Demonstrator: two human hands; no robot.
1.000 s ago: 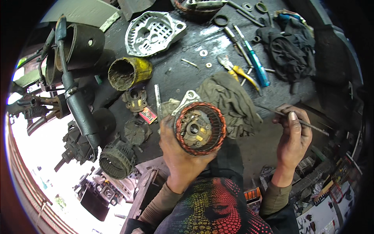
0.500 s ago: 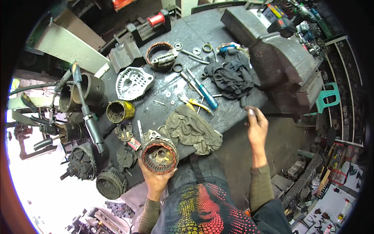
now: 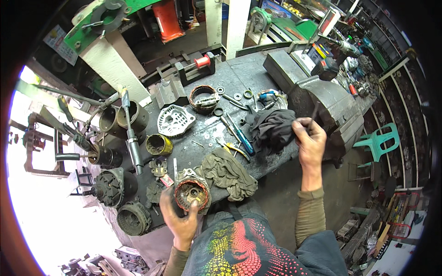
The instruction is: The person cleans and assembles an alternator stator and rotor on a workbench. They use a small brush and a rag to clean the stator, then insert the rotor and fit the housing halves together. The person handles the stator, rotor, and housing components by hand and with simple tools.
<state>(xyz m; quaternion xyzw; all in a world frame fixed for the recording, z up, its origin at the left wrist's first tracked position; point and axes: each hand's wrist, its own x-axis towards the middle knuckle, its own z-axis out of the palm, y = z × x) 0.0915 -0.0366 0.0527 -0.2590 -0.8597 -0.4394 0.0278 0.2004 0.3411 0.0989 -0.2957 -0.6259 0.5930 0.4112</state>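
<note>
An alternator housing (image 3: 206, 202) with a ring of copper windings (image 3: 177, 195) inside stands at the bench's near edge, its open side facing up. My left hand (image 3: 180, 226) is beside it, fingers and thumb apart, the thumb overlapping its near rim; I cannot tell whether they touch. At the right, my right hand (image 3: 312, 149) is raised with thumb and fingertips pinched together, close to a crumpled black cloth (image 3: 271, 131). What the pinch holds, if anything, is too small to make out. An olive-green rag (image 3: 228, 175) lies just right of the housing.
A large vise (image 3: 329, 99) stands at the bench's right. Pliers with yellow handles (image 3: 237, 151), a blue-handled screwdriver (image 3: 245, 141), a silver end cover (image 3: 175, 120), another copper-wound ring (image 3: 195, 106) and a yellow can (image 3: 159, 145) lie across the bench. More alternator parts (image 3: 133, 218) sit at left.
My left hand has let go of the housing, its fingers now spread beside it. My right hand has moved slightly right, still pinched. The view has tilted up, showing more of the workshop behind.
</note>
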